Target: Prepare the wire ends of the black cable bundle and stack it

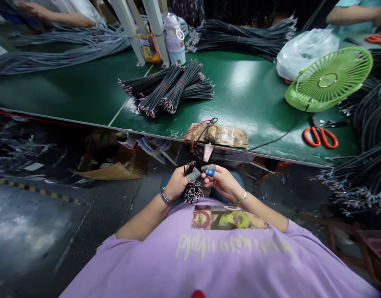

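Note:
Just in front of my lap, my left hand (179,181) is closed round a bundle of short black cables (193,191) whose stripped ends show red, white and black wires. A grey finger cover is on its thumb. My right hand (221,181) is beside it, thumb and fingers pinched together at the bundle's side, with a grey cover and a blue band on the digits. Whatever lies in that pinch is too small to make out. Just beyond my hands, a small white-pink device (208,152) hangs at the table edge by a wooden block (229,135) with wires.
Tied bundles of black cables (174,87) lie on the green table (249,82). To the right are a green fan (329,78), red-handled scissors (320,137) and long cables (370,120). A bottle (174,39) stands by the posts. Co-workers' arms show at both top corners.

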Action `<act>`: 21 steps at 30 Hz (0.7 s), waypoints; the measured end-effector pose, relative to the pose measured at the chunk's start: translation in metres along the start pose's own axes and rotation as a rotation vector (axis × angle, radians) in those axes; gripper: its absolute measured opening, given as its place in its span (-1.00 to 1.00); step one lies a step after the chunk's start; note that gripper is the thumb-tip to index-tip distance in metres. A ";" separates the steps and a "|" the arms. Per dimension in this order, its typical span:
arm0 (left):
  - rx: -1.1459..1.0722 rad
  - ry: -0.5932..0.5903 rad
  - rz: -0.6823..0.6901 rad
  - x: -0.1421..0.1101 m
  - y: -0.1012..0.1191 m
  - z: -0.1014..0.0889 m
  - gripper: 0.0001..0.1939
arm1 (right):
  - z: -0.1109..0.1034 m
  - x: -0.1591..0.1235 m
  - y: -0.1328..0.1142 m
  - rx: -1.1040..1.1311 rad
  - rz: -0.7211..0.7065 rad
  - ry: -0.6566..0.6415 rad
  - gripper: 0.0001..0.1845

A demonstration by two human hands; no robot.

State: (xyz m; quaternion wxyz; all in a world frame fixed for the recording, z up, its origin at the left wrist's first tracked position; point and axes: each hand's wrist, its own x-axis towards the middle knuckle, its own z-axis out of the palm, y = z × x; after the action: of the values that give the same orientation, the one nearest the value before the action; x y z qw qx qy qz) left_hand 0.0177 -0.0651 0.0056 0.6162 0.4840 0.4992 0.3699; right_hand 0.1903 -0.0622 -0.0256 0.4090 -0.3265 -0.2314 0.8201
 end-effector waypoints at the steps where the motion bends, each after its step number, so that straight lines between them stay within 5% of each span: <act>1: -0.013 -0.002 -0.008 0.000 0.001 0.000 -0.68 | 0.000 0.000 -0.001 -0.015 -0.008 0.001 -0.76; 14: -0.061 -0.086 -0.119 0.000 0.013 0.002 -0.61 | -0.003 0.002 -0.007 0.032 0.118 -0.038 -0.79; 21: -0.072 -0.094 -0.092 0.000 0.015 0.000 -0.66 | -0.001 -0.001 -0.003 -0.046 0.033 -0.043 -0.73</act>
State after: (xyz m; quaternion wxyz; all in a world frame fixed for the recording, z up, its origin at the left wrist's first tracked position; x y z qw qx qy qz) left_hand 0.0182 -0.0615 0.0203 0.6725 0.4550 0.4777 0.3356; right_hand 0.1927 -0.0612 -0.0241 0.3829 -0.3219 -0.2536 0.8280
